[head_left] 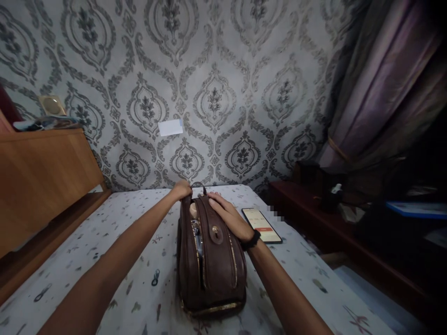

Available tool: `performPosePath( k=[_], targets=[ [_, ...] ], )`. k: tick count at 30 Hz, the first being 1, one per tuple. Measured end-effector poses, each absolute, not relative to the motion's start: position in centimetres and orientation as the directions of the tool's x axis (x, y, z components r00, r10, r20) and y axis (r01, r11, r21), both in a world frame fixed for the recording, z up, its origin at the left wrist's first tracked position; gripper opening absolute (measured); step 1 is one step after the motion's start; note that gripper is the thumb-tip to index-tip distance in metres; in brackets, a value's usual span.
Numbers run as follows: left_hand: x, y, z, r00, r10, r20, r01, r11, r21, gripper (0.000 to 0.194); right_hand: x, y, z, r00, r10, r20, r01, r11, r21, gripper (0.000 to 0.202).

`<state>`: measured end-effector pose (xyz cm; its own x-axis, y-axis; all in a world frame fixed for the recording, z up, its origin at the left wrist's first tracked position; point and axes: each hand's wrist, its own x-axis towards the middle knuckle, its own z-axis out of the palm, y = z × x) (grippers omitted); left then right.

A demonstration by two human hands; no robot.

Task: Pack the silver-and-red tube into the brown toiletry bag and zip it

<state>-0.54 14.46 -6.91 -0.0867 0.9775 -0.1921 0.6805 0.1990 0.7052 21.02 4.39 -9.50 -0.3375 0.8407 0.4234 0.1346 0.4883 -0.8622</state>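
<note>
A dark brown leather bag (223, 260) with gold zips and a clasp lies on the patterned sheet. Its left front zip is open, and some items show inside the gap. At the bag's far left corner, my left hand (182, 190) is closed on the bag's edge beside the small loop handle (199, 185). My right hand (228, 216), with a black band on the wrist, rests on the bag's far right side, its fingers stretched out. Just right of that hand a phone (261, 225) lies with its screen lit.
Patterned wallpaper with a white plate (171, 127) rises behind the bed. A wooden headboard (45, 181) stands at left. On the right are a dark red ledge (300, 197) with small items and a tied purple curtain (380, 83).
</note>
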Motion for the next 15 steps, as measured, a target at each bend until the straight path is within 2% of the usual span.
performPosePath(
  k=[7, 15],
  targets=[
    [0.3, 12.6, -7.2, -0.166, 0.985, 0.040, 0.754, 0.101, 0.649, 0.035, 20.8, 4.6, -9.7, -0.332, 0.842, 0.426, 0.137, 0.490, -0.861, 0.070],
    [0.7, 11.6, -8.1, -0.259, 0.955, 0.141, 0.745, 0.104, 0.659, 0.036, 20.8, 4.9, -10.1, -0.326, 0.839, 0.435, 0.112, 0.491, -0.864, 0.069]
  ],
)
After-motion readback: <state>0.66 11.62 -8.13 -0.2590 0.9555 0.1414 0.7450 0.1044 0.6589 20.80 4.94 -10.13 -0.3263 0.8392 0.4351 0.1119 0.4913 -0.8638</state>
